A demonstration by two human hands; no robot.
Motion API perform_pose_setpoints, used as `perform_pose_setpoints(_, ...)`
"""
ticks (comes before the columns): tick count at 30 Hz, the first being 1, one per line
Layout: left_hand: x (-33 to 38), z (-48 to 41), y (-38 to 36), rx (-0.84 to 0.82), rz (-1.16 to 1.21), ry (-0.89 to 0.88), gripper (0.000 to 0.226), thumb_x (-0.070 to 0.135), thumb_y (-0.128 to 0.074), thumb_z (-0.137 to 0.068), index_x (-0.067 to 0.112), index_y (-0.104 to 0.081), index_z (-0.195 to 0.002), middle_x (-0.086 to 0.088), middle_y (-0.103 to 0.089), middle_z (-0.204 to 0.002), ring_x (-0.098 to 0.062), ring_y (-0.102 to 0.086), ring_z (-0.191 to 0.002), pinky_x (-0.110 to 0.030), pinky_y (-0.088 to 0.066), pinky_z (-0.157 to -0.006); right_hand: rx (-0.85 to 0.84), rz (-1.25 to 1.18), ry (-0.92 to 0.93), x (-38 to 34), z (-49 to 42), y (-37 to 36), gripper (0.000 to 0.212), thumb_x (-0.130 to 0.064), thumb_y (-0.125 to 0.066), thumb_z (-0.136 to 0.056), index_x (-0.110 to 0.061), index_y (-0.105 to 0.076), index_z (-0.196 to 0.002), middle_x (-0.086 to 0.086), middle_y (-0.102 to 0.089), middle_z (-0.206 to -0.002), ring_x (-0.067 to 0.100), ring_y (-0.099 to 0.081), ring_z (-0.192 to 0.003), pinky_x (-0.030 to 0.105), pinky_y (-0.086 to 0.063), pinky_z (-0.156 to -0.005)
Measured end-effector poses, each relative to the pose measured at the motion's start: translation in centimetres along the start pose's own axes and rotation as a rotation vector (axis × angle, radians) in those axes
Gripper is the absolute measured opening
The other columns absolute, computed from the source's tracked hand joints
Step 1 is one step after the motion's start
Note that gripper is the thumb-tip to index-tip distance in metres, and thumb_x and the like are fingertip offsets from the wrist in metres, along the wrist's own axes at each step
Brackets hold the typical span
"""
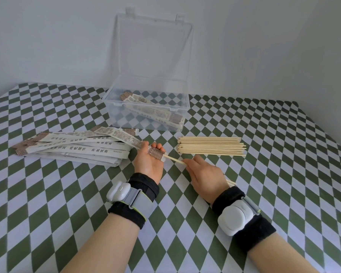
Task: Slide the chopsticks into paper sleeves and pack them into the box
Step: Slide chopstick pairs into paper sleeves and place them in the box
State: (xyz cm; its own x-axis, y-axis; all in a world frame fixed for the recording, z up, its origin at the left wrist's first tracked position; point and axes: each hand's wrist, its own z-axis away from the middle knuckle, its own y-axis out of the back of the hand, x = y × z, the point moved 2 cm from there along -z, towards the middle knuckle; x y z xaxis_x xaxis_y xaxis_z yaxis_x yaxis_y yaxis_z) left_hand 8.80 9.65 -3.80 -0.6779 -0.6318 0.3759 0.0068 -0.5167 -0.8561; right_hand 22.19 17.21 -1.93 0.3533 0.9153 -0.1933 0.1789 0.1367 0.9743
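My left hand [149, 164] grips the brown-patterned open end of a paper sleeve [124, 137] that stretches up and left over the table. My right hand [204, 175] holds a pair of bare chopsticks [174, 159], whose tips enter the sleeve's mouth; their back ends stick out past my right wrist. A pile of empty sleeves [75, 149] lies to the left. A stack of bare chopsticks [211, 148] lies to the right. The clear plastic box [146, 107] stands open behind, with a few sleeved chopsticks [156, 112] lying diagonally inside.
The box lid [154, 48] stands upright against the white wall. A green-and-white diamond-checked cloth [274, 154] covers the table, whose right edge runs diagonally at the far right. Both wrists wear black bands with white devices.
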Motion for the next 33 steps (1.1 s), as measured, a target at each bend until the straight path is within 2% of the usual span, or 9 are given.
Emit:
perform_pose_setpoints(3,0.0,0.0,0.3,-0.004,0.010,0.013,0.018,0.017,-0.038,-0.099,0.011,-0.042,-0.082,-0.004,-0.044,-0.073,-0.015,-0.048,-0.064,-0.026,-0.044,-0.066,0.071,0.033,0.019,0.1,0.2,-0.2,0.036,-0.020,-0.037,-0.098,-0.022,-0.044,-0.133,0.003,-0.050,-0.097,0.018,-0.045,-0.069,0.028,-0.036,-0.055)
perform_pose_setpoints(7,-0.2,0.0,0.0,0.004,0.039,0.003,0.019,0.019,-0.036,-0.100,0.011,-0.042,-0.083,-0.005,-0.045,-0.073,-0.016,-0.048,-0.066,-0.026,-0.043,-0.069,0.246,0.049,0.048,0.5,0.4,-0.1,0.040,-0.008,-0.062,-0.080,-0.017,-0.059,-0.119,0.005,-0.052,-0.078,0.016,-0.044,-0.053,0.023,-0.030,-0.041)
perform_pose_setpoints(12,-0.2,0.3,-0.1,0.005,0.059,0.003,0.023,0.020,-0.035,-0.101,0.011,-0.042,-0.081,-0.005,-0.044,-0.073,-0.015,-0.047,-0.065,-0.025,-0.043,-0.068,0.297,0.053,0.046,0.6,0.5,0.1,0.041,-0.005,-0.067,-0.075,-0.018,-0.063,-0.115,0.004,-0.052,-0.075,0.017,-0.047,-0.054,0.021,-0.031,-0.041)
perform_pose_setpoints(17,-0.1,0.5,-0.3,-0.009,0.057,-0.003,0.020,0.018,-0.037,-0.100,0.011,-0.043,-0.082,-0.005,-0.044,-0.073,-0.015,-0.049,-0.066,-0.026,-0.044,-0.066,0.306,0.049,0.037,0.6,0.3,0.0,0.040,-0.006,-0.065,-0.077,-0.019,-0.063,-0.114,0.003,-0.051,-0.075,0.016,-0.045,-0.054,0.022,-0.031,-0.040)
perform_pose_setpoints(22,-0.3,0.9,-0.6,-0.061,-0.045,-0.033,0.017,0.020,-0.040,-0.098,0.010,-0.048,-0.087,-0.006,-0.050,-0.078,-0.019,-0.055,-0.077,-0.030,-0.049,-0.079,0.318,0.042,0.024,0.7,0.2,-0.3,0.038,-0.005,-0.065,-0.077,-0.017,-0.063,-0.113,0.005,-0.052,-0.077,0.018,-0.047,-0.056,0.024,-0.034,-0.040)
perform_pose_setpoints(28,-0.6,1.3,-0.7,-0.176,-0.169,-0.054,0.012,0.015,-0.038,-0.098,0.018,-0.048,-0.094,-0.005,-0.051,-0.087,-0.018,-0.052,-0.087,-0.033,-0.044,-0.086,0.372,-0.024,0.006,0.8,0.1,-0.3,0.033,-0.011,-0.048,-0.082,-0.010,-0.062,-0.111,0.007,-0.053,-0.079,0.020,-0.048,-0.057,0.029,-0.040,-0.041)
perform_pose_setpoints(33,-1.1,1.3,-0.4,-0.169,-0.383,-0.078,0.016,0.007,-0.044,-0.095,0.015,-0.056,-0.105,-0.003,-0.053,-0.097,-0.013,-0.054,-0.090,-0.024,-0.047,-0.080,0.397,-0.094,-0.030,1.1,0.1,-0.4,0.033,-0.008,-0.047,-0.084,-0.006,-0.060,-0.115,0.008,-0.055,-0.082,0.022,-0.051,-0.060,0.032,-0.044,-0.044)
